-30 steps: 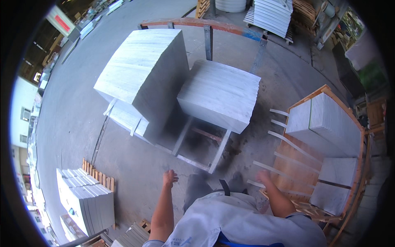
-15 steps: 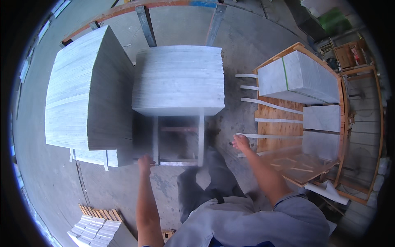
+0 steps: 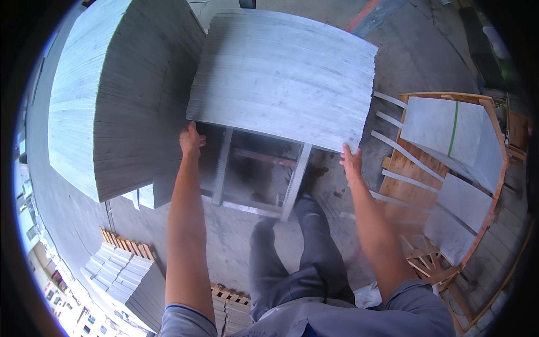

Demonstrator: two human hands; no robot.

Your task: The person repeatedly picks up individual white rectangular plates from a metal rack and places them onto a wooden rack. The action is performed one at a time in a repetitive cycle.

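Note:
A wide stack of thin grey-white stone slabs (image 3: 281, 78), standing on edge side by side, rests on a metal frame (image 3: 295, 182) in front of me. At its near left corner is my left hand (image 3: 192, 141), fingers apart and fingertips against the slab edge. My right hand (image 3: 352, 163) touches the near right corner, its fingers spread too. Neither hand is wrapped round a slab. The near face of the stack is mostly hidden from above.
A taller slab stack (image 3: 135, 101) stands close on the left. To the right, a wooden crate (image 3: 499, 163) holds stone blocks (image 3: 443, 126), with pale straps (image 3: 401, 150) beside it. Smaller pale slabs (image 3: 120, 275) lie by a slatted wooden pallet (image 3: 126, 244) at lower left.
Both my hands have moved forward, from apart from the stack to its two near corners. My view has shifted closer to the stack and turned, so the crate appears farther right.

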